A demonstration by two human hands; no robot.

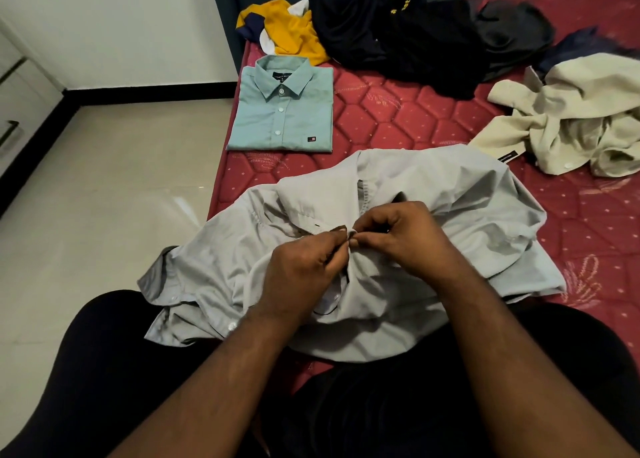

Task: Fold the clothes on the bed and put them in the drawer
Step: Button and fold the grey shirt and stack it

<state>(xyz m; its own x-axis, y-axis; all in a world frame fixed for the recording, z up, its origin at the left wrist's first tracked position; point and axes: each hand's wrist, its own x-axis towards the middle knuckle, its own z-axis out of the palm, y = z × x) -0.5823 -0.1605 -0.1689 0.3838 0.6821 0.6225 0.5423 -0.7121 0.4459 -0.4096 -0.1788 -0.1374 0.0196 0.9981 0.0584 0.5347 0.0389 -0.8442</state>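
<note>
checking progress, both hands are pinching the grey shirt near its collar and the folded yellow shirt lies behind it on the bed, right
Not quite: the folded shirt is light green, not yellow; the yellow garment lies unfolded further back. The head view shows this. Both hands, left and right, do pinch the grey shirt near its collar.

No legible text: folded teal shirt (282, 111) carries a dark collar label and small hem logo patch, both too small to read.

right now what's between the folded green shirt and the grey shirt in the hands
Only bare red mattress separates the folded green shirt from the grey shirt, in the head view.
</note>
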